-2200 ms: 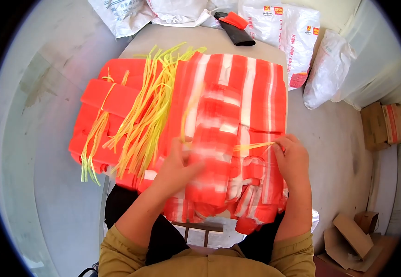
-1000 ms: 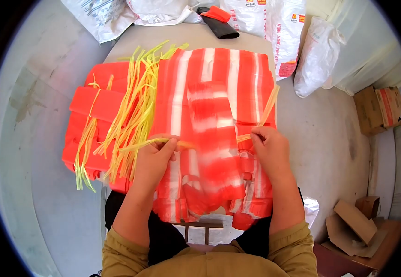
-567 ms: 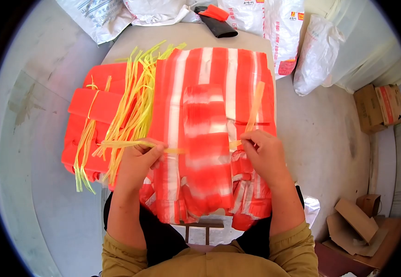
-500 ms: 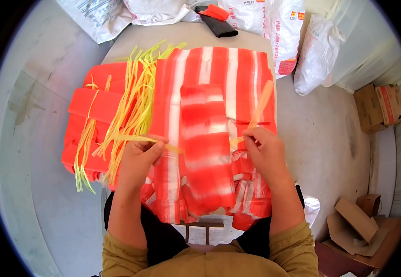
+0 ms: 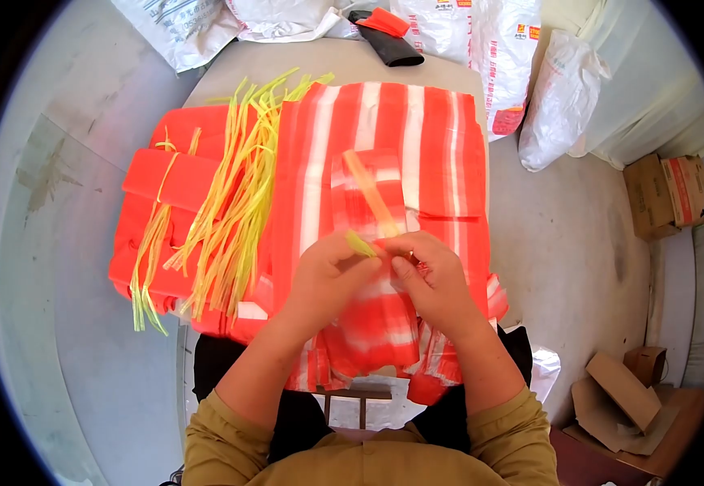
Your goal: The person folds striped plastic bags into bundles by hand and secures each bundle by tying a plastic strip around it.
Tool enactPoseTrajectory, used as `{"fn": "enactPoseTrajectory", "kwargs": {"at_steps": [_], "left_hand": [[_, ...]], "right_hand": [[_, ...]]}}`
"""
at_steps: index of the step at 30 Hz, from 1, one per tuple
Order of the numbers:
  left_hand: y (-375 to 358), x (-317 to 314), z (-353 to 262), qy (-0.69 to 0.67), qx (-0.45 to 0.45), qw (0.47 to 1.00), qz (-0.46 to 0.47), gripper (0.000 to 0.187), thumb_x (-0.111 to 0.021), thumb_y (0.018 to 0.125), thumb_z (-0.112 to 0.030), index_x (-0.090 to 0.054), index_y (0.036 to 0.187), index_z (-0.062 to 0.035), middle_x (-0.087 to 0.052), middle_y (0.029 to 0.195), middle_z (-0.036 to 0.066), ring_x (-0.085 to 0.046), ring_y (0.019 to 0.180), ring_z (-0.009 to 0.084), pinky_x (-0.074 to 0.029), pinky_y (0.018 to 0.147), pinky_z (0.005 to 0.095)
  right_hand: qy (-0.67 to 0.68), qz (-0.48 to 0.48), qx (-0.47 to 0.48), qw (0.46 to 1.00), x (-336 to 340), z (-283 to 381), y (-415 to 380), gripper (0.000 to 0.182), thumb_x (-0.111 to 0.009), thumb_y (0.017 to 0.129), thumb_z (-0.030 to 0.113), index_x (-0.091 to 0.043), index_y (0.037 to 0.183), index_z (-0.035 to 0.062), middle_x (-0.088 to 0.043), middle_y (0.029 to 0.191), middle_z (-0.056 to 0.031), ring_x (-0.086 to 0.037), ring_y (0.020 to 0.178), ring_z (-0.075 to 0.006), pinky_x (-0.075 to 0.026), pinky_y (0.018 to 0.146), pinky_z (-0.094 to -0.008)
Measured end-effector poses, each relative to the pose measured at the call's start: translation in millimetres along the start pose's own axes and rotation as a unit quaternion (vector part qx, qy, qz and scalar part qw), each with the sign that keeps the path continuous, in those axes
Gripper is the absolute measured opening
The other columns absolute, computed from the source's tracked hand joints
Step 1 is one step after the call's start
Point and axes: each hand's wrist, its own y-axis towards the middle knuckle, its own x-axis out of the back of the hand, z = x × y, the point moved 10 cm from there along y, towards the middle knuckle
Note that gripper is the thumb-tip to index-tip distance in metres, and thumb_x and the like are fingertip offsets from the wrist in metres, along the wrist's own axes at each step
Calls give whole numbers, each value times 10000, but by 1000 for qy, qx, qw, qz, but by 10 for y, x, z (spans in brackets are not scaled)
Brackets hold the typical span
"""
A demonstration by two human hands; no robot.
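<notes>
A folded bundle of red-and-white striped plastic bags (image 5: 372,320) lies on a larger striped stack (image 5: 307,162). Over the bundle's middle, my left hand (image 5: 334,271) and my right hand (image 5: 429,275) meet, fingers pinched. Both grip a yellow plastic strip (image 5: 371,194); one end sticks up past my right fingers, and a short yellow-green tip shows at my left. The crossing of the strip is hidden by my fingers. To the left, a bunch of yellow strips (image 5: 234,194) drapes over a red stack (image 5: 157,215), beside a red bundle tied with strip (image 5: 175,180).
White printed sacks (image 5: 510,73) line the far side of the table (image 5: 287,61), with a black and red item (image 5: 388,44) near them. Cardboard boxes (image 5: 668,194) stand at right, and an opened carton (image 5: 623,405) lies lower right.
My hands have come together from the two sides of the bundle to its middle, bringing the strip's ends with them. The upright strip end has swung left over the bundle.
</notes>
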Motion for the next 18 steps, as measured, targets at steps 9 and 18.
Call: {"fn": "enactPoseTrajectory", "kwargs": {"at_steps": [9, 18], "left_hand": [[-235, -201, -654, 311, -347, 884, -32, 166, -732, 885, 29, -731, 1047, -7, -710, 1147, 169, -671, 774, 273, -567, 712, 365], [-227, -159, -622, 378, -276, 882, -48, 163, -735, 859, 25, -713, 1019, 5, -660, 908, 145, -672, 781, 318, -545, 661, 377]], "right_hand": [[-68, 43, -48, 996, -106, 14, -29, 137, -662, 973, 76, -672, 1103, 34, -692, 1046, -149, -672, 996, -381, -548, 851, -437], [-245, -12, 274, 930, -152, 493, -206, 261, -708, 894, 93, -704, 1155, 112, -653, 964, -91, -648, 884, -311, -542, 725, -431]]}}
